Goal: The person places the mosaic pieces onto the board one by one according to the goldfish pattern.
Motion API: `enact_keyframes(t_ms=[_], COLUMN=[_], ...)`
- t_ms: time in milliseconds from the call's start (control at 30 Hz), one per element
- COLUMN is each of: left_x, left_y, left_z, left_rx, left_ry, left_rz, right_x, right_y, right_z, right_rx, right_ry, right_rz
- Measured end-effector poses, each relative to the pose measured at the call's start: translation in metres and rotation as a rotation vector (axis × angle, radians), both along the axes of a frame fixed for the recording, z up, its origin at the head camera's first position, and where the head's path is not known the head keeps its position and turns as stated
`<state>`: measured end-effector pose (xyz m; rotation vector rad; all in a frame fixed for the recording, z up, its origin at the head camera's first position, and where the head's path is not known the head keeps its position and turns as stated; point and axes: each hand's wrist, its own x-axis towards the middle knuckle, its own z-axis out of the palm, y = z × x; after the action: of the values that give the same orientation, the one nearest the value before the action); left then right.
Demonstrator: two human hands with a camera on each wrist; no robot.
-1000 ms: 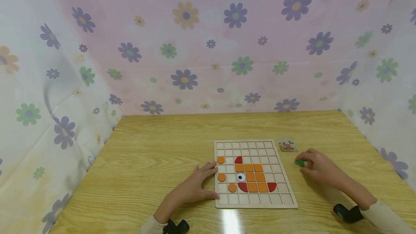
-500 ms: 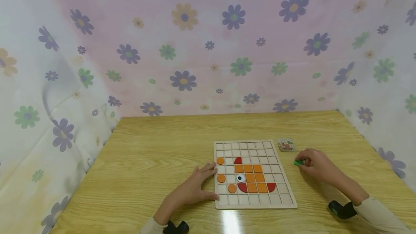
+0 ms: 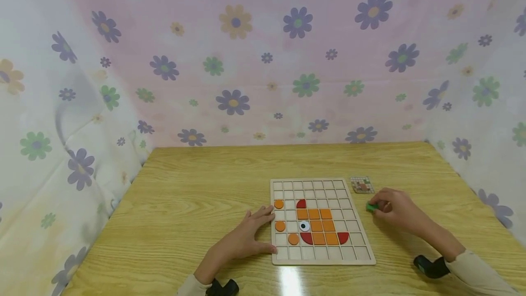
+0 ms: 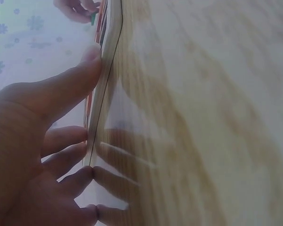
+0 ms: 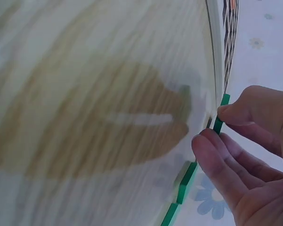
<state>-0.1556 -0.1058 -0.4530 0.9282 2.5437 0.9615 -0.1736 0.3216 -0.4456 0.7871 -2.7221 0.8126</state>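
My right hand (image 3: pixel 400 211) pinches a green tile (image 3: pixel 371 207) just off the right edge of the wooden grid board (image 3: pixel 345 257). The right wrist view shows that tile (image 5: pixel 221 113) between thumb and fingertips. Beneath the fingers there, two more green pieces (image 5: pixel 187 181) sit edge-on; in the head view the hand hides them. Along the board's left edge, my left hand (image 3: pixel 246 236) rests with fingers spread and thumb touching the frame. Orange squares (image 3: pixel 322 225), red quarter-rounds (image 3: pixel 343 238), a white eye piece (image 3: pixel 304 226) and orange discs (image 3: pixel 280 226) lie in the board's cells.
A small card with a printed grid picture (image 3: pixel 362 185) lies beyond the board's right side, near the right fingers. The wooden table (image 3: pixel 185 204) meets flowered cloth (image 3: pixel 263 76) at the back and sides. Black wrist straps (image 3: pixel 431 267) hang under the forearms.
My right hand has shifted slightly left with the green tile, closer to the board. The left hand and the pieces on the board stay where they were.
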Motion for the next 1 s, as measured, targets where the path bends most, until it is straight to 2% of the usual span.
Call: enact_keyframes(t_ms=[200,500,1000], left_x=[0.000,-0.001,-0.001], left_y=[0.000,-0.001,0.000], left_z=[0.000,-0.003,-0.003], left_rx=[-0.001,-0.007,-0.020], left_ry=[0.008,0.013,0.025], left_rz=[-0.001,-0.006,0.002], right_x=[-0.004,-0.014,-0.025], right_y=[-0.011,-0.031,-0.056], right_z=[0.002,0.000,-0.001], right_rx=[-0.024,-0.106,-0.119], right_ry=[0.049,0.050,-0.022], right_rz=[0.038,0.138,0.203])
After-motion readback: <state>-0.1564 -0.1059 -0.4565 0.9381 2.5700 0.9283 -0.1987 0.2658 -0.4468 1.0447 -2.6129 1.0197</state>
